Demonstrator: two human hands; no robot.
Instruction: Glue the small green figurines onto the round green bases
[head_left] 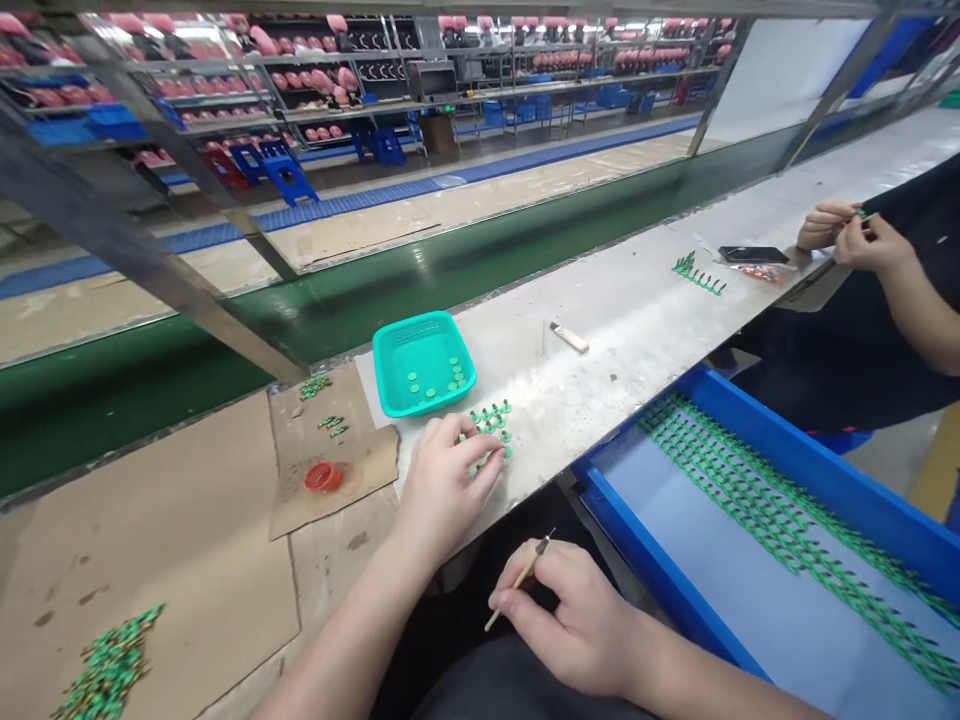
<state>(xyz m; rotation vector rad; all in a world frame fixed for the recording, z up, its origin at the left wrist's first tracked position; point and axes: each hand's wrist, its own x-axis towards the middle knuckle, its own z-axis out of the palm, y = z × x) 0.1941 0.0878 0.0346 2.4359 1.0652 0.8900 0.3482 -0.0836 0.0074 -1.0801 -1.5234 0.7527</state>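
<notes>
Pale surface [577, 405] bearing green, dark-tipped pieces [505, 437] mid-frame.
Left hand [450, 480] covering some, grip unclear; right hand [574, 620] holding slim tool [519, 582].

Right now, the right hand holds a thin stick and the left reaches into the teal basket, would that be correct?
Not quite: the head view shows the left hand at small green pieces outside the teal basket. The right hand does hold a thin stick.

Discs [412, 377] lie in the basket [427, 404]. Left of it, 1 cup [322, 478] sits on cardboard [367, 455]; right of it lies 1 cutter [571, 340]. Before it, parts [506, 407] stand on the table [622, 300]. At right, 1 crate [667, 535] holds rows of parts.
</notes>
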